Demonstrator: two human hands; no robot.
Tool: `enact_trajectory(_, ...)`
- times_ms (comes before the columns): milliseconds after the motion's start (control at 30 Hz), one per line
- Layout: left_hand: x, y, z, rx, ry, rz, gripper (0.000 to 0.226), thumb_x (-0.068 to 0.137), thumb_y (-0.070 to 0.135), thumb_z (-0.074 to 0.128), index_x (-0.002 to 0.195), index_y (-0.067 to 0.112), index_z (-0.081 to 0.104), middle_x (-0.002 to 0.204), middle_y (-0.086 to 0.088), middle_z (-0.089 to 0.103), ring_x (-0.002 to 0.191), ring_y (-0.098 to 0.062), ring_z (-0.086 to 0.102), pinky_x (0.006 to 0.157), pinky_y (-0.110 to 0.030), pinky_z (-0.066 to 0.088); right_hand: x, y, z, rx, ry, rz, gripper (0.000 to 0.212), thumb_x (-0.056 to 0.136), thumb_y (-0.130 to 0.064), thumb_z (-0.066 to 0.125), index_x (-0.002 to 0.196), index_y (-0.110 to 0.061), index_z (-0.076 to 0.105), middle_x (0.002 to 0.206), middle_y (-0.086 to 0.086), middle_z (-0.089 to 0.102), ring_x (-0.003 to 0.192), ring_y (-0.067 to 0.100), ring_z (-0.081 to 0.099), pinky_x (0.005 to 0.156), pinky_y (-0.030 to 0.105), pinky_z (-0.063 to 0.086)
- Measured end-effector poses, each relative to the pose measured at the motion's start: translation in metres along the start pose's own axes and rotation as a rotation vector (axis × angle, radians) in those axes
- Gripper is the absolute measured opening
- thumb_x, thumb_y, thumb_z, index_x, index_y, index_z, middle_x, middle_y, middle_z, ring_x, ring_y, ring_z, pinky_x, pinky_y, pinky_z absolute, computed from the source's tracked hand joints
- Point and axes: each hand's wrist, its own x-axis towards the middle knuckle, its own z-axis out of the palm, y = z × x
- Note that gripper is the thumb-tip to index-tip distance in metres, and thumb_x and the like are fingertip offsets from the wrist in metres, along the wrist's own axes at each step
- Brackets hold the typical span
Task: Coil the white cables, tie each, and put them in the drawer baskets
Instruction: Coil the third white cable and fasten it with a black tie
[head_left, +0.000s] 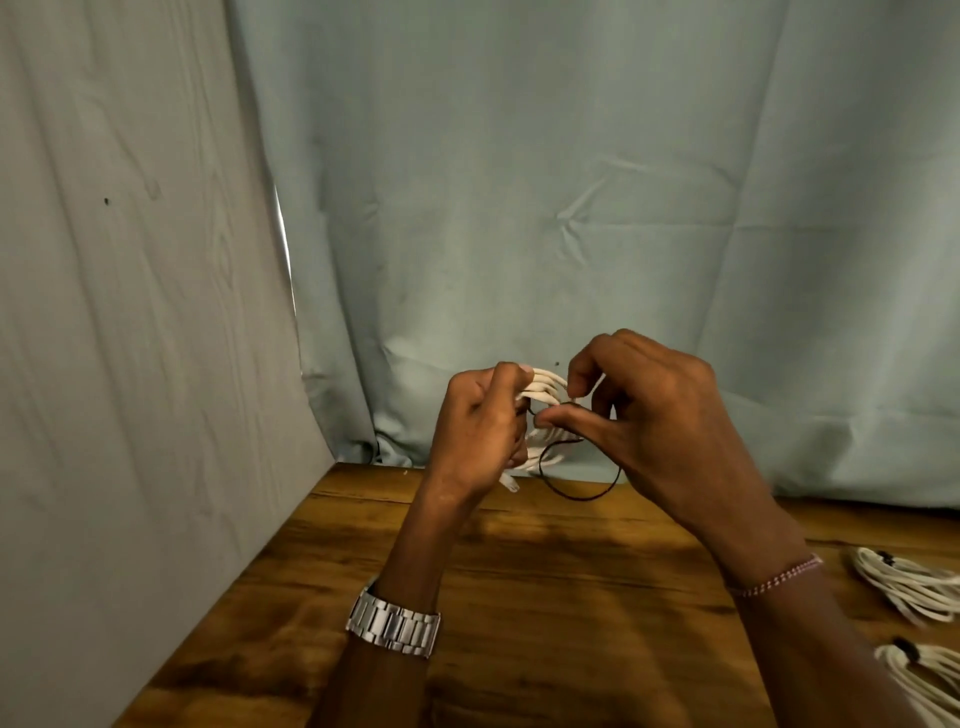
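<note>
Mid-frame, above the table (519, 597), the left hand (478, 431) clenches the coiled white cable (543, 387), steadying it while the right hand (660, 415) pinches a thin dark tie (576, 493) to bind it.

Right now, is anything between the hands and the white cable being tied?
Nothing visible is. The left hand grips the coiled white cable directly, and the right hand pinches the thin black tie beside it. No drawer baskets show in this view.
</note>
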Motion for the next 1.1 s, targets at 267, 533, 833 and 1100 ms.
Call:
enact_trajectory(267, 0.000, 0.000, 0.000, 0.017, -0.003, 0.005, 0.049, 0.104, 0.015, 0.037, 0.058, 0.018, 0.055, 0.049, -0.001, 0.030, 0.043, -0.014, 0.024, 0.046, -0.029, 0.019, -0.002, -0.003, 0.001, -0.023, 0.004, -0.005, 0.048, 0.080, -0.032, 0.080, 0.119, -0.007, 0.067, 0.099, 0.005, 0.077, 0.057, 0.003, 0.065, 0.062, 0.009, 0.049)
enact_trajectory(533, 0.000, -0.003, -0.002, 0.019, -0.053, -0.004, 0.052, 0.104, 0.015, 0.036, 0.058, 0.027, 0.058, 0.053, 0.002, 0.029, 0.046, -0.013, 0.024, 0.049, -0.033, 0.019, -0.001, -0.006, 0.000, -0.028, -0.072, -0.025, 0.048, 0.089, -0.028, 0.074, 0.130, -0.005, 0.062, 0.094, 0.005, 0.078, 0.064, 0.008, 0.071, 0.062, 0.016, 0.053)
enact_trajectory(833, 0.003, -0.012, 0.001, 0.149, -0.031, 0.067, 0.032, 0.105, 0.018, 0.042, 0.080, 0.011, 0.060, 0.053, 0.001, 0.035, 0.045, -0.010, 0.031, 0.046, -0.025, 0.028, -0.003, 0.002, 0.001, 0.004, -0.085, 0.008, 0.051, 0.090, -0.021, 0.075, 0.134, -0.007, 0.055, 0.100, 0.010, 0.077, 0.073, 0.013, 0.075, 0.066, 0.031, 0.063)
enact_trajectory(1100, 0.001, -0.011, 0.003, 0.120, 0.007, 0.174, 0.025, 0.104, 0.019, 0.049, 0.085, 0.012, 0.063, 0.052, 0.000, 0.037, 0.044, -0.011, 0.032, 0.043, -0.026, 0.028, -0.003, 0.001, -0.003, 0.010, -0.052, 0.032, 0.046, 0.087, -0.033, 0.071, 0.124, -0.013, 0.054, 0.102, 0.005, 0.077, 0.058, -0.002, 0.063, 0.057, 0.015, 0.057)
